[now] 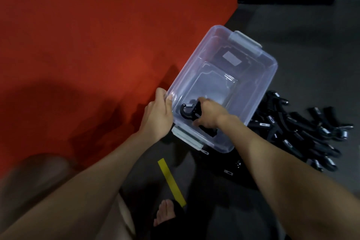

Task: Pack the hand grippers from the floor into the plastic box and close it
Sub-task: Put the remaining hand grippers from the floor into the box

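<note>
Right hand (209, 112) clenched around a hand gripper (190, 112) low inside the plastic box (261, 84), left hand (158, 112) clamping the rim, heap of grippers (303, 132) waiting on floor — careless drop could skid the box.

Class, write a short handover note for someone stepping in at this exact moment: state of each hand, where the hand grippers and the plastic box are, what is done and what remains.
Left hand: grips the near rim of the clear plastic box, steadying it.
Right hand: inside the box, holding a black hand gripper with a metal spring low near the bottom.
Pile of black hand grippers: on the grey floor to the right of the box.
Done: the first gripper is going in; no others show inside.
Left: pack the pile, then close the box. No lid is clearly in view.
</note>
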